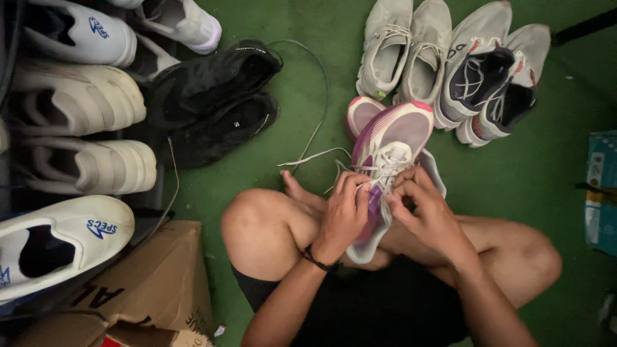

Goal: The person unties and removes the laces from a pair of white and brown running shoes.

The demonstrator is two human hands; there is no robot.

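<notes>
I sit cross-legged on a green floor with a pink and purple sneaker resting on my lap, toe pointing away. My left hand pinches its white lace near the tongue. My right hand grips the lace on the other side of the eyelets. A loose lace end trails left across the floor. The matching second pink sneaker lies just behind it, mostly hidden.
A beige pair and a white and black pair stand at the back right. A black pair lies centre left. White shoes fill the left. A cardboard box sits at lower left, a blue box at the right edge.
</notes>
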